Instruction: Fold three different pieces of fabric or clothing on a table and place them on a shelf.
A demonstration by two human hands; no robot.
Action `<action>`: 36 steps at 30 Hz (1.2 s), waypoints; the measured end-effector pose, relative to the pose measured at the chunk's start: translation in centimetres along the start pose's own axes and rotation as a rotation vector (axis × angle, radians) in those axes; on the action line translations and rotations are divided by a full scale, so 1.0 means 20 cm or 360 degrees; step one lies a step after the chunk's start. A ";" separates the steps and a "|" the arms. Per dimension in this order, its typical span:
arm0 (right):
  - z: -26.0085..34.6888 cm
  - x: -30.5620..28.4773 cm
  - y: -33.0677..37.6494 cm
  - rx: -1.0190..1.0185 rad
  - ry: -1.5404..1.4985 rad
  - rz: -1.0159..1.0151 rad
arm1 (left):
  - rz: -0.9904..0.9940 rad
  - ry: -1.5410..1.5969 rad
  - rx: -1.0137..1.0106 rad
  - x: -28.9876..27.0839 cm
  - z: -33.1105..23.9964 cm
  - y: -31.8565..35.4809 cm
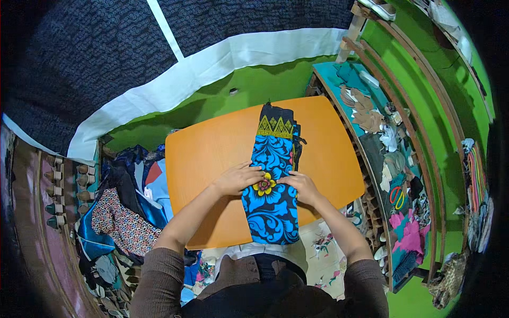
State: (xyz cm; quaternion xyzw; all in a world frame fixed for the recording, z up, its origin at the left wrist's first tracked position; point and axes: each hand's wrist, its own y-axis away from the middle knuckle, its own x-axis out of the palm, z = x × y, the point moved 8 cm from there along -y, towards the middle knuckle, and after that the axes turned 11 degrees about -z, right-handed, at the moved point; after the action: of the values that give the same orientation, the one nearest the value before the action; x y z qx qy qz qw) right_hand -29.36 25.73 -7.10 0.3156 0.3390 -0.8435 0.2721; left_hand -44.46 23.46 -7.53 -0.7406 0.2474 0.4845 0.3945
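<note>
A folded cloth in blue and black leaf pattern lies lengthwise across the orange table, its near end reaching the table's front edge. A yellow zigzag band and a black strip mark its far end, and a yellow flower sits near its middle. My left hand rests flat on the cloth's left edge beside the flower, fingers stretched out. On the opposite edge lies my right hand, its fingers extended over the fabric. Along the far right side, darker layers of the fold peek out.
The orange table has rounded corners. At right stands a shelf with scraps and red-and-yellow-handled scissors. Heaped clothes lie at left, near rows of shoe forms. A dark patterned curtain hangs behind.
</note>
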 end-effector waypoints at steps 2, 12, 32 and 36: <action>-0.11 -0.03 0.00 0.0299 -0.0145 -0.0115 | -0.0153 0.0332 -0.0221 -0.06 0.05 -0.05; -0.51 0.14 0.00 0.1903 -0.1292 -0.0674 | -0.1159 0.0862 -0.1681 0.10 0.39 -0.03; -0.22 -0.02 0.04 0.1143 0.0685 -0.0971 | -0.0550 -0.0556 -0.1407 0.02 0.26 -0.15; -0.26 0.02 -0.17 0.0957 0.0806 -0.0680 | -0.0388 -0.0318 -0.1215 0.16 0.29 -0.28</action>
State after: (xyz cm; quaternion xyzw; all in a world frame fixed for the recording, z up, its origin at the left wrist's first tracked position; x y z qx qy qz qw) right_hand -30.10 31.61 -8.85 0.5002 0.1922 -0.8380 -0.1036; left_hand -42.11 31.45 -9.77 -0.8069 -0.0791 0.5607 0.1681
